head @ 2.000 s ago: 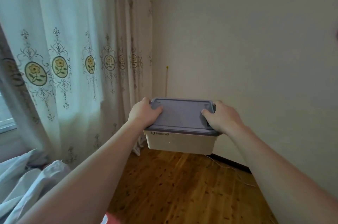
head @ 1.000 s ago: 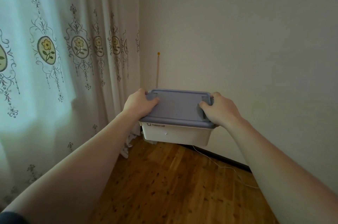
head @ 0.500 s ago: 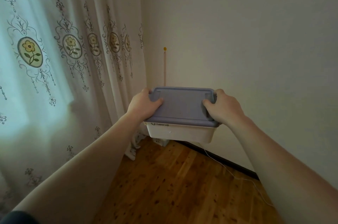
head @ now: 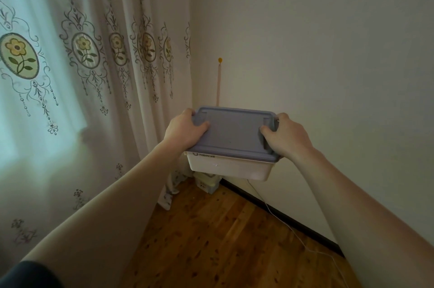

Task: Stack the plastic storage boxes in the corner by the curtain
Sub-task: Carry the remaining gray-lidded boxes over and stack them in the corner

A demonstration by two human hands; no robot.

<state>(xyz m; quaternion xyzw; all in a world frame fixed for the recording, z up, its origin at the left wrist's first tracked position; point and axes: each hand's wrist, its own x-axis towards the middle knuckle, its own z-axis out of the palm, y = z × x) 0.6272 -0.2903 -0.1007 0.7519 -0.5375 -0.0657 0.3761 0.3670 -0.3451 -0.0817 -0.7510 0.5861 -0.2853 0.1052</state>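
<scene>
Wooden floor (head: pixel 211 240) meets a plain wall (head: pixel 317 52) at the corner, with the flowered curtain (head: pixel 94 76) left of it. Above that corner, the storage box (head: pixel 231 165) with its grey lid (head: pixel 232 132) hangs in the air, left hand (head: pixel 185 131) and right hand (head: pixel 286 138) clamped on its short ends, thumbs over the lid. Under it, partly hidden, sits something pale, possibly another box (head: pixel 207 182). Lowered blind, the held box could land askew or catch the curtain hem. Since two seconds ago the corner has drawn nearer; the grasp is unchanged.
</scene>
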